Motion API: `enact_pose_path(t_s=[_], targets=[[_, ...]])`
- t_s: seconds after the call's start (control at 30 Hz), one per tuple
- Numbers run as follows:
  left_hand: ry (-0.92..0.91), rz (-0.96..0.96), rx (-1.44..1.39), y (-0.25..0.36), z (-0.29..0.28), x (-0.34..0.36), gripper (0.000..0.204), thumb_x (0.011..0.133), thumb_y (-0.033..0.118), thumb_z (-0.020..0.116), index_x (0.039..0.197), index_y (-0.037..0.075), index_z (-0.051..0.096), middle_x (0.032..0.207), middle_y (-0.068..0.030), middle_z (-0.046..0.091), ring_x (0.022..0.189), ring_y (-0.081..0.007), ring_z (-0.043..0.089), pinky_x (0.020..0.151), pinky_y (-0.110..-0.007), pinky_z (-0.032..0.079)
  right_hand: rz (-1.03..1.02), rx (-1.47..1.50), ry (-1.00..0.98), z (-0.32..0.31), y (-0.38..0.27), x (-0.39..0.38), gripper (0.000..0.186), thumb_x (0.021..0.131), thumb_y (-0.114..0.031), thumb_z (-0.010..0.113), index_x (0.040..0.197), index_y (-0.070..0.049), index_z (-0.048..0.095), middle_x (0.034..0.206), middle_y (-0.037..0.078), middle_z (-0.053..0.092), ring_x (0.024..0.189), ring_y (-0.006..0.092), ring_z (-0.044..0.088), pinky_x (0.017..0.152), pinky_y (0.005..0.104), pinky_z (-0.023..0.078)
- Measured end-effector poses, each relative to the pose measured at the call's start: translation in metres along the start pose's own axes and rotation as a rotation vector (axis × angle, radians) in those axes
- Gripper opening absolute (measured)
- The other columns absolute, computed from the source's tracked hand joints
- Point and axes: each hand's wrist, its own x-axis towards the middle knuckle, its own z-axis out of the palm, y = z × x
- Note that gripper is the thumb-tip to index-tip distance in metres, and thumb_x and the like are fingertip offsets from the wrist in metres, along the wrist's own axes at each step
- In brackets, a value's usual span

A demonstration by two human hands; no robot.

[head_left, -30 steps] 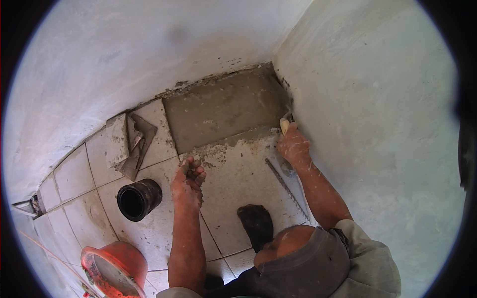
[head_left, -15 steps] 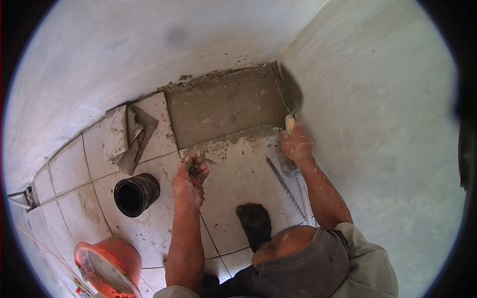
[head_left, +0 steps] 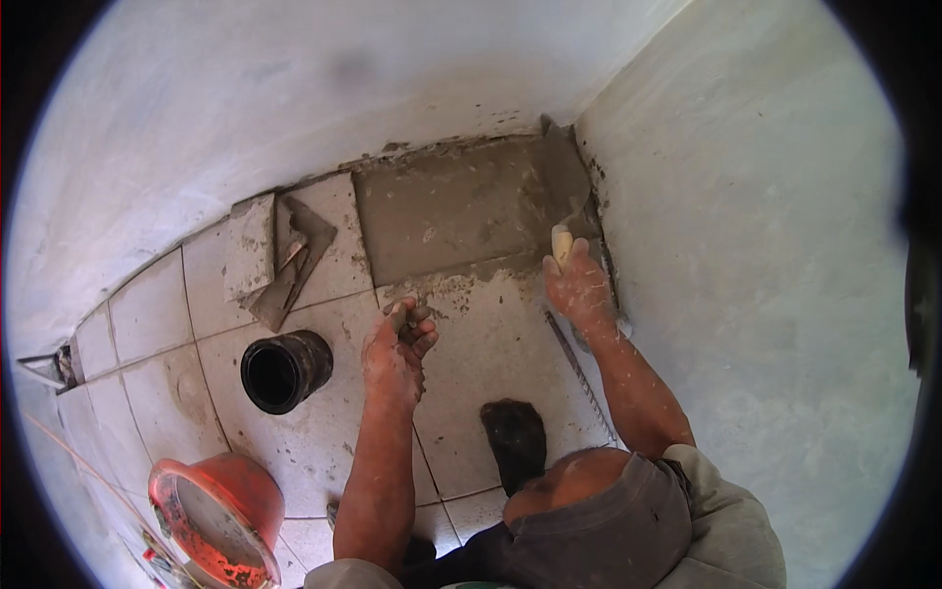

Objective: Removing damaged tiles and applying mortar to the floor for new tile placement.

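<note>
My right hand (head_left: pixel 581 287) is closed round the pale wooden handle of a trowel (head_left: pixel 566 177). Its broad grey blade lies at the right end of a wet mortar bed (head_left: pixel 446 206), close to the wall corner. Over the tiles just in front of the bed, my left hand (head_left: pixel 397 344) has its fingers curled in. Something grey shows between thumb and fingers, perhaps mortar, but I cannot make it out. Smears of mortar line the edge of the floor tile (head_left: pixel 471 353) next to the bed.
Broken tile pieces (head_left: pixel 252 245) lie stacked left of the bed. A black cylinder (head_left: pixel 285 371) rests on the tiles, and an orange bucket (head_left: pixel 257 491) with grey residue stands at lower left. A ridged metal rod (head_left: pixel 581 378) lies near my right forearm. Walls (head_left: pixel 765 245) rise behind and right.
The trowel blade has turned from nearly edge-on beside the right wall to broad-side over the bed's right end. My left hand keeps its curled pose. The whole view has shifted slightly.
</note>
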Motion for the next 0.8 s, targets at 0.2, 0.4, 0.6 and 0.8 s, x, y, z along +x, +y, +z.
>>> enact_pose_path(t_s=[0.2,0.4,0.6,0.8], targets=[[-0.010,0.002,0.002,-0.004,-0.005,0.002,0.020,0.093,0.020,0.052,0.102,0.004,0.058,0.089,-0.0070,0.062,0.074,-0.0166,0.060,0.068,-0.027,0.052,-0.016,0.045,-0.001,0.012,-0.010,-0.002,0.039,0.084,-0.032,0.058,0.097,0.002,0.044,0.082,0.025,0.062,0.079,0.0409,0.063,0.072,0.0459,0.051],[-0.024,0.005,0.004,-0.006,-0.006,0.003,0.021,0.093,0.021,0.052,0.103,0.003,0.058,0.089,-0.0072,0.062,0.075,-0.0173,0.060,0.068,-0.028,0.052,0.018,0.068,-0.059,0.010,-0.015,-0.004,0.040,0.083,-0.031,0.059,0.099,0.003,0.044,0.086,0.026,0.061,0.082,0.0425,0.062,0.074,0.0478,0.050],[-0.006,0.005,0.004,-0.005,-0.012,0.003,0.022,0.092,0.022,0.053,0.103,0.002,0.057,0.088,-0.0080,0.061,0.075,-0.0177,0.060,0.069,-0.029,0.052,0.066,0.152,-0.053,0.002,-0.038,-0.009,0.041,0.083,-0.032,0.059,0.101,0.002,0.044,0.088,0.026,0.061,0.083,0.0435,0.061,0.075,0.0485,0.049],[0.005,-0.011,0.037,-0.007,-0.004,0.000,0.023,0.093,0.021,0.052,0.105,0.002,0.055,0.090,-0.0089,0.060,0.077,-0.0183,0.059,0.071,-0.030,0.051,-0.154,0.045,0.027,0.035,-0.015,-0.010,0.043,0.083,-0.034,0.060,0.101,0.001,0.043,0.085,0.025,0.061,0.081,0.0425,0.062,0.073,0.0469,0.050]])
